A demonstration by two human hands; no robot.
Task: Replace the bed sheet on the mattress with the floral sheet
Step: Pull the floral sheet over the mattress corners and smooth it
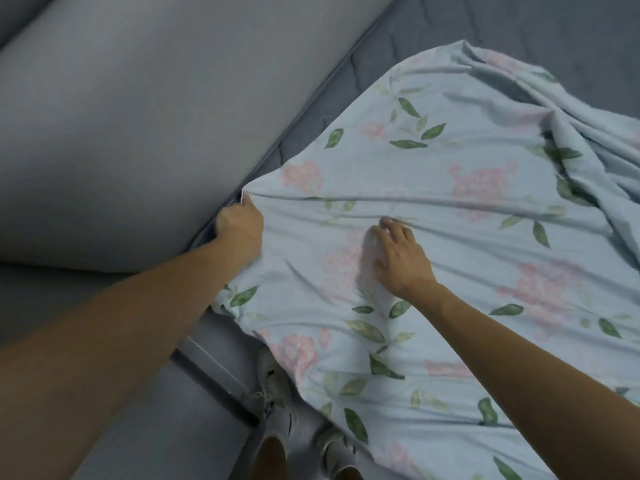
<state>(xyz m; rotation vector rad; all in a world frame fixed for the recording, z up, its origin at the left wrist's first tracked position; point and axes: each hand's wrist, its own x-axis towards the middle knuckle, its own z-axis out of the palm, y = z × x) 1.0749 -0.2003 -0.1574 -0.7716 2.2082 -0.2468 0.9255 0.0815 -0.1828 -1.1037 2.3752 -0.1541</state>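
A pale blue floral sheet [433, 209] with pink blossoms and green leaves lies rumpled over the grey quilted mattress [408, 39]. My left hand [239, 226] grips the sheet's edge at the mattress side, next to the padded headboard, and the cloth is drawn taut from there. My right hand [398, 254] rests flat on the sheet a little to the right, its fingers spread. Bare mattress shows along the upper left of the sheet and at the top right.
A grey padded headboard [131, 126] runs along the left, close against the mattress. Below it lie a grey floor and a dark bed-frame rail [214, 386]. My feet in pale shoes [277, 386] stand beside the bed at the bottom.
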